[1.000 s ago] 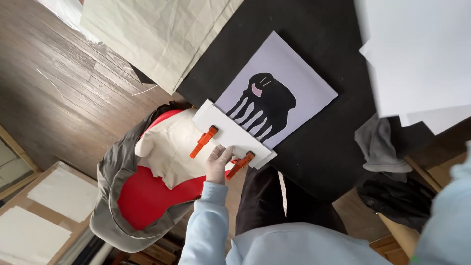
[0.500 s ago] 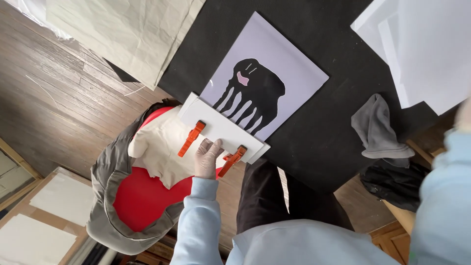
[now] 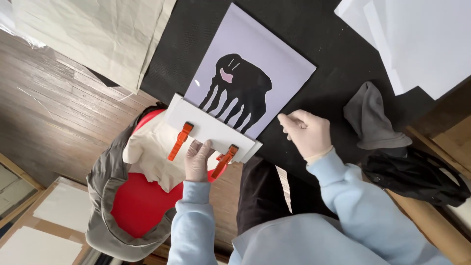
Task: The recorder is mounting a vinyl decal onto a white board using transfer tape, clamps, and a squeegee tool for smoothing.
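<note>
Pale gloves cover both hands (image 3: 198, 159), below light-blue sleeves (image 3: 189, 230).
</note>
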